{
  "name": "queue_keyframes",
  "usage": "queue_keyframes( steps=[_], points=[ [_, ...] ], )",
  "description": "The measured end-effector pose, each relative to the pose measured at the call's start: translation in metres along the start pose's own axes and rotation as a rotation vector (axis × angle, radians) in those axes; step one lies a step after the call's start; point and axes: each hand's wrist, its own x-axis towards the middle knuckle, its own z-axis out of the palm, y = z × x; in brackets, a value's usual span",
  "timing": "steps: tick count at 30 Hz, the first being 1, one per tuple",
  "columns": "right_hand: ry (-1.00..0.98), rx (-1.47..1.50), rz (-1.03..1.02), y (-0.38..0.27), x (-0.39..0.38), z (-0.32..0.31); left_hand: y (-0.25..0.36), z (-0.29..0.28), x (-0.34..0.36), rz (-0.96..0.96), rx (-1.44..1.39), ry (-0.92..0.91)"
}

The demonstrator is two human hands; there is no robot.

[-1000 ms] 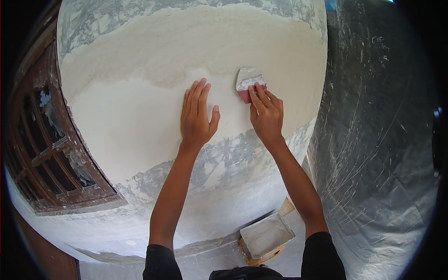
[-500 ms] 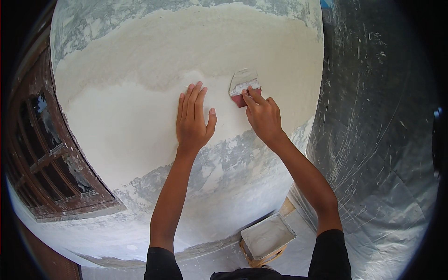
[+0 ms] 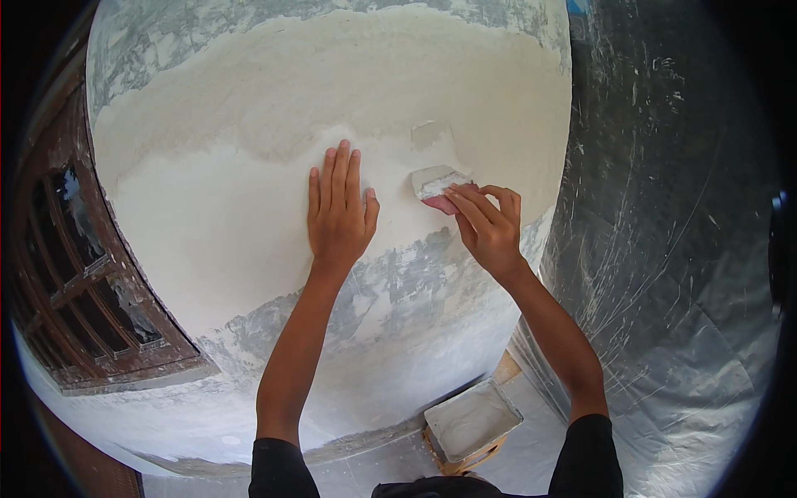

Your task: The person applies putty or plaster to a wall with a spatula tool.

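A: Where are we with the wall [image 3: 398, 357]?

B: Partway, we judge. A broad band of smooth filler [image 3: 332, 91] spans the middle, beige above and whiter below, while blotchy grey strips [image 3: 398, 270] along its top and bottom lack that even cover. A small outlined patch [image 3: 429, 133] also looks unsmoothed to us.

A: And our hands?

B: Our left hand [image 3: 339, 217] lies flat against the band, fingers stretched, thumb apart, holding nothing. Our right hand [image 3: 493, 231] pinches a red-backed scraper [image 3: 437, 183] between thumb and fingers; its paste-smeared blade is at the band, to the right of our left hand (whether its whole edge touches, we cannot tell). The tray [image 3: 490, 441] of paste sits on a low stand [image 3: 471, 465] below.

A: What differs from half a second ago?

B: Our scraper is lower, and the outlined patch now shows above it, where the blade was. Our left hand keeps nearly the same place.
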Motion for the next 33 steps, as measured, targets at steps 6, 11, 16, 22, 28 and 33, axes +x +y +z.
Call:
queue_keyframes(
  steps=[6,11,16,22,28,33],
  points=[
    [0.248,0.485,0.743,0.024,0.038,0.015,0.000,0.003,-0.002,0.006,0.084,-0.008],
    [0.216,0.636,0.859,0.044,0.052,0.039,0.003,0.004,-0.002,0.011,0.095,0.001],
    [0.180,0.622,0.856,0.060,0.050,0.056,0.003,0.002,-0.003,0.000,0.096,-0.014],
    [0.502,0.929,1.043,0.065,0.058,0.041,0.003,0.004,-0.003,-0.004,0.124,-0.017],
    [0.211,0.590,0.843,0.066,0.052,0.066,0.003,0.005,-0.003,-0.001,0.117,-0.006],
    [0.547,0.928,1.034,0.073,0.063,0.046,0.003,0.003,-0.005,-0.003,0.122,-0.015]
  ],
)
